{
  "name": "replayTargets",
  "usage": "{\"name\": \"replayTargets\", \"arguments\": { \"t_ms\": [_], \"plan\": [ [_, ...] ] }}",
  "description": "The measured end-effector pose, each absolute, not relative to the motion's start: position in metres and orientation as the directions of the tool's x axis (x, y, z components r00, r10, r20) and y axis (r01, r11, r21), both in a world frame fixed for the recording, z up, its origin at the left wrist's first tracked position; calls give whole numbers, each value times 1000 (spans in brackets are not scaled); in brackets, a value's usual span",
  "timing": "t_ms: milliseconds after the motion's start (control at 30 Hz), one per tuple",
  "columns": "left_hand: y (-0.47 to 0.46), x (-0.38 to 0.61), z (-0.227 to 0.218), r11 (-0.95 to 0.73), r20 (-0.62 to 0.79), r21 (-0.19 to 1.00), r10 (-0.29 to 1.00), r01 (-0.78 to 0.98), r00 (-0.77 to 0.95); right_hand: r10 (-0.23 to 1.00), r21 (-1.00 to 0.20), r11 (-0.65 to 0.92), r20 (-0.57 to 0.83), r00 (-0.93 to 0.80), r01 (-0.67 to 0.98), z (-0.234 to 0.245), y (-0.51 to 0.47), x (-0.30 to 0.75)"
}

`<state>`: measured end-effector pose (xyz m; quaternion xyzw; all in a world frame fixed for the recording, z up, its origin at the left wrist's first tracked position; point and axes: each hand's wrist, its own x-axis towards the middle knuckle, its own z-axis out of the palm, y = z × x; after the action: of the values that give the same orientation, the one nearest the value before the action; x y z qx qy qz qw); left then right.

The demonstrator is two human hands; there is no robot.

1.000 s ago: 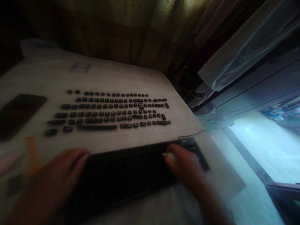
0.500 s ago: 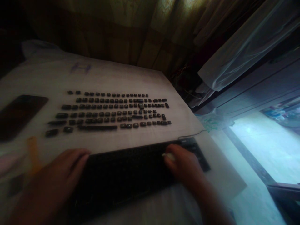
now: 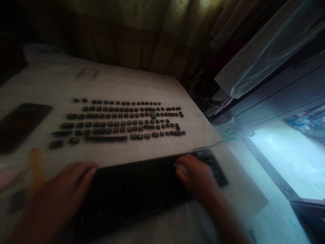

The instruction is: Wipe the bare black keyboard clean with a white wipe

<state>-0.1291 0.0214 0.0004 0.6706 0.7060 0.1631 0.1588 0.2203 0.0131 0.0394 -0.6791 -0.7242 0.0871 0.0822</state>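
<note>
A black keyboard [image 3: 134, 183] with its keycaps off lies on the white-covered table close to me. My left hand [image 3: 68, 186] is closed on the keyboard's left end, thumb and fingers at its edge. Over the right part of the keyboard, my right hand [image 3: 196, 174] pinches a small whitish thing [image 3: 182, 168], its tip pointing left onto the board. What kind of thing it is cannot be made out in the dim, blurred light. Beyond the keyboard, loose black keycaps [image 3: 122, 115] lie in several rows, including a long spacebar [image 3: 106, 138].
A dark phone [image 3: 22, 125] lies on the left of the table. Nearby are an orange strip [image 3: 37, 167] and a blurred pink item [image 3: 8, 178]. The keyboard's cable [image 3: 208, 147] runs right toward a clear plastic bag [image 3: 227, 130]. A curtain [image 3: 132, 37] hangs behind.
My right hand has shifted slightly left and toward the far edge of the keyboard with the whitish thing. My left hand and the keycap rows stay in place.
</note>
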Motion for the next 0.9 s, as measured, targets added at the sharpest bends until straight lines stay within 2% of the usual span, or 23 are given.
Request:
{"name": "replayTargets", "arguments": {
  "t_ms": [300,500,667,900],
  "plan": [
    [24,-130,0,108,-92,456,993,884,-74,996,-239,63,-42,-75,969,42,7,226],
    [25,-130,1,93,-49,462,996,882,-79,998,-222,50,-15,-55,974,41,6,236],
    [25,-134,-3,119,-111,466,991,877,-75,1000,-171,18,-3,-19,985,40,7,242],
    [23,-139,-13,74,-56,449,997,891,-54,999,-171,17,-31,-23,985,38,9,252]
  ]
}}
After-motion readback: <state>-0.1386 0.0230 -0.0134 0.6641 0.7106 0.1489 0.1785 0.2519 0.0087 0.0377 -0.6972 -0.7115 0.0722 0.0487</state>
